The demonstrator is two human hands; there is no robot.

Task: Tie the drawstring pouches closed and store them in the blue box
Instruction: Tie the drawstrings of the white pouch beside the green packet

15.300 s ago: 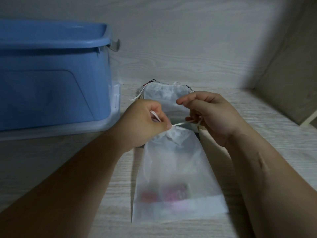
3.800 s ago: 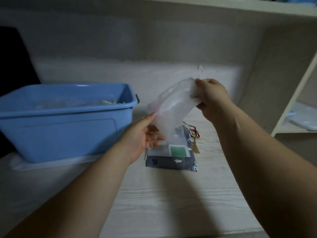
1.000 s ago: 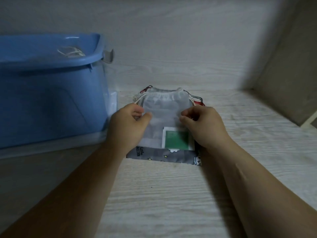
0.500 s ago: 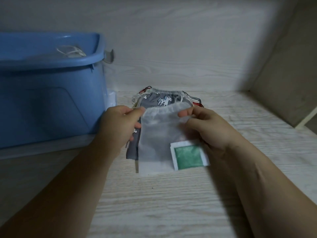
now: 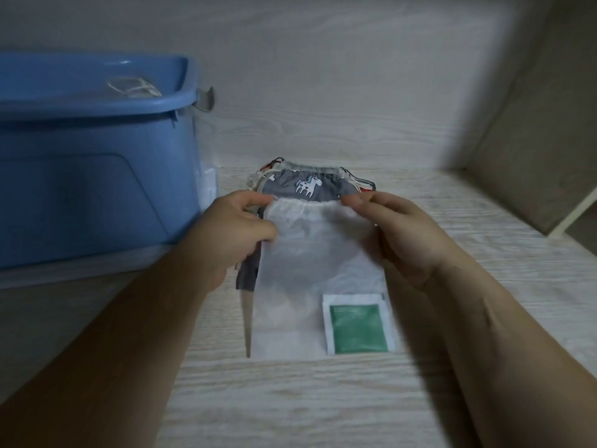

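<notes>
White pouch (image 5: 316, 279) flat on worktop (image 5: 290, 399), frame centre, green packet (image 5: 358, 328) inside, lower right. Left grip (image 5: 235, 231), right grip (image 5: 403, 234) each pinch mouth corner, probably seeking drawstrings. Grey pouch (image 5: 307, 185) waits behind. Blue box (image 5: 97, 176) upper left, within reach for storing.

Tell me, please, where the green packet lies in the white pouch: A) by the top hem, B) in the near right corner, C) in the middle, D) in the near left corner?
B: the green packet shows through the white pouch at its near right corner.
</notes>
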